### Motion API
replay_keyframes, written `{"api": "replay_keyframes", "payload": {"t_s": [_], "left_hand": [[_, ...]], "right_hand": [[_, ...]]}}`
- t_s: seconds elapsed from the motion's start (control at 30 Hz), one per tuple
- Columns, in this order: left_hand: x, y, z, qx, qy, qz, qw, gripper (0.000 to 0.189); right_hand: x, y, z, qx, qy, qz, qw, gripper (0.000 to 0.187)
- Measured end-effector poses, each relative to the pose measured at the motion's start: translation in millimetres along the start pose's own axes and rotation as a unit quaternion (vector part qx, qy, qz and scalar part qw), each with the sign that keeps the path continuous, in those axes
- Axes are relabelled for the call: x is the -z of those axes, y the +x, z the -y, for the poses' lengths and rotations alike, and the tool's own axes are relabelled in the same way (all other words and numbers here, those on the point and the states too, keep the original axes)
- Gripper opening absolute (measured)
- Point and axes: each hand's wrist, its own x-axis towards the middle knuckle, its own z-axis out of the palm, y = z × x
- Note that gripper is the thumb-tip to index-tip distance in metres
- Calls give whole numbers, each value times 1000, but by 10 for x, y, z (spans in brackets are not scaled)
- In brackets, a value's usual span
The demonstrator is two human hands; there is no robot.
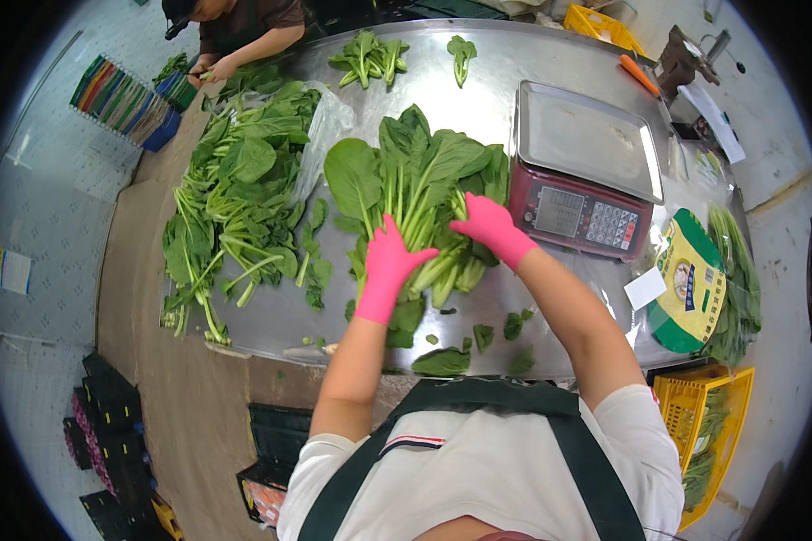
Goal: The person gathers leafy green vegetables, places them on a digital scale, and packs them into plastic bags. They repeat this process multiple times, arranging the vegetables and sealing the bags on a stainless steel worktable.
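A bunch of leafy greens with pale stems point(416, 179) lies before me on the stainless steel table point(271, 338), leaves pointing away from me. My left hand point(387, 267), in a pink glove, rests against the left side of its stems. Its thumb is spread out across them; its other fingertips are partly hidden. On the right side of the bunch, my right hand point(494, 226), also pink-gloved, has thumb and forefinger around a few stems. Thick stem bases point(446, 277) show between and below my hands. A digital scale point(582, 172) with a metal pan stands just right of my right hand.
A large heap of greens point(243, 182) covers the table's left side beside clear plastic point(325, 135). Small bunches point(372, 57) lie at the far side. An orange-handled tool point(639, 74), a printed bag point(687, 284) and a yellow crate point(710, 433) are right. A co-worker point(243, 40) handles greens far left.
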Motion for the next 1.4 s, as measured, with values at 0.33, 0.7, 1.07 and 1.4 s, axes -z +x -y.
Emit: {"api": "replay_keyframes", "payload": {"t_s": [0.33, 0.7, 1.07, 1.4], "left_hand": [[540, 379, 990, 176, -635, 276, 700, 56], [529, -299, 737, 113, -842, 233, 473, 68], [615, -657, 500, 39, -807, 215, 548, 61], [525, -610, 399, 75, -871, 340, 348, 72]], "right_hand": [[1206, -322, -54, -131, 571, 151, 796, 32], [-384, -1397, 95, -235, 592, -104, 764, 58], [49, -1435, -9, -237, 661, 8, 712, 40], [-172, -1593, 298, -110, 470, -126, 866, 55]]}}
